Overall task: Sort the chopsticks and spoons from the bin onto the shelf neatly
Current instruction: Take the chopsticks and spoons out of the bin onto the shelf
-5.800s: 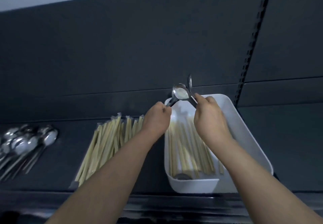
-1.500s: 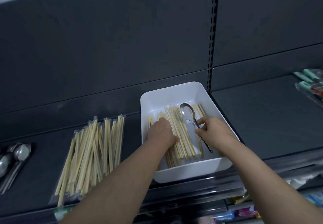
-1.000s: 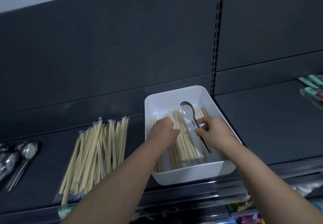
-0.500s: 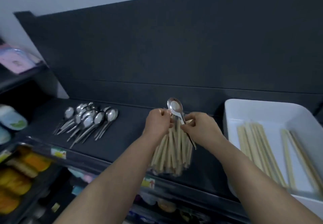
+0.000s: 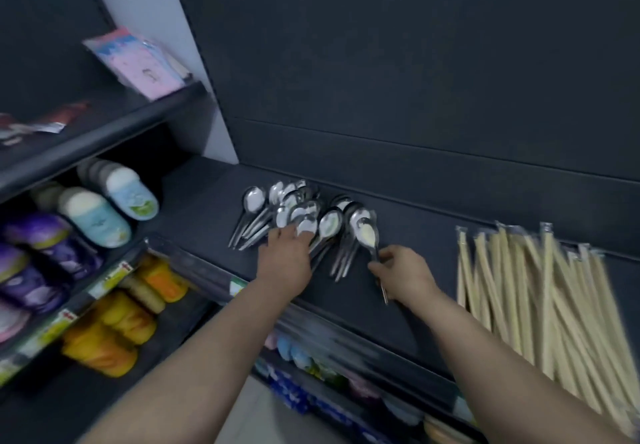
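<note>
One spoon point(image 5: 367, 235) is pinched by its handle in our right hand point(image 5: 407, 275), bowl at the edge of the spoon pile point(image 5: 294, 208) on the shelf point(image 5: 415, 221), while our left hand point(image 5: 285, 260), fingers seemingly flat, presses that pile, which a careless drop could scatter.

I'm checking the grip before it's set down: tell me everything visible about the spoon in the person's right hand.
The spoon is shiny silver metal, with an oval bowl facing up and a slim straight handle. The right hand pinches the handle around its middle, and the handle's end pokes out below the hand. The bowl points away from the person, at the right edge of the spoon pile on the dark shelf; blur hides whether it touches them.
</note>
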The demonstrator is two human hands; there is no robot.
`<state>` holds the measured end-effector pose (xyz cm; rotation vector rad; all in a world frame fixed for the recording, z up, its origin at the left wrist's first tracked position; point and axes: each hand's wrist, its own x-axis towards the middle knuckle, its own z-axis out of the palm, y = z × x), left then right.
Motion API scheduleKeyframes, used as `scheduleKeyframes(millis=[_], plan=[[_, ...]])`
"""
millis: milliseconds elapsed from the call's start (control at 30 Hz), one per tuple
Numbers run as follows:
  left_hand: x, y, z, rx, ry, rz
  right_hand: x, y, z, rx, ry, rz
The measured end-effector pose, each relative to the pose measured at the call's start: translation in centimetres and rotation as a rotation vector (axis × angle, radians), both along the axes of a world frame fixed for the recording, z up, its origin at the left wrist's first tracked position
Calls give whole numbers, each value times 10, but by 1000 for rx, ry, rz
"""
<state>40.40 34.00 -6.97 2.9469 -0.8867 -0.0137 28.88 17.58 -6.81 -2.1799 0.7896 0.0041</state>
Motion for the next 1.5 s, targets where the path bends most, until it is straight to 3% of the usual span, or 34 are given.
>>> scheduleKeyframes(millis=[67, 167, 233, 533, 900, 1000, 1100, 1333, 1500], plan=[[20, 9, -7, 77, 45, -50, 18, 11, -4, -11, 14, -4], [42, 15, -14, 134, 112, -132, 35, 19, -7, -276, 49, 4], [53, 18, -18, 147, 146, -177, 45, 20, -9, -349, 49, 66], [89, 30, -26, 157, 275, -204, 97, 30, -26, -337, 136, 277], [106, 27, -13, 103, 337, -142, 116, 31, -16, -309, 81, 277], [89, 2, 2, 41, 159, -38, 92, 18, -1, -379, 19, 240], [63, -33, 18, 56, -75, -54, 49, -1, 15, -533, 83, 235], [-35, -146, 45, -134, 173, -386, -78, -74, 50, -723, 107, 22], [-149, -226, 62, -219, 219, -523, -193, -135, 70, -782, 143, -157]])
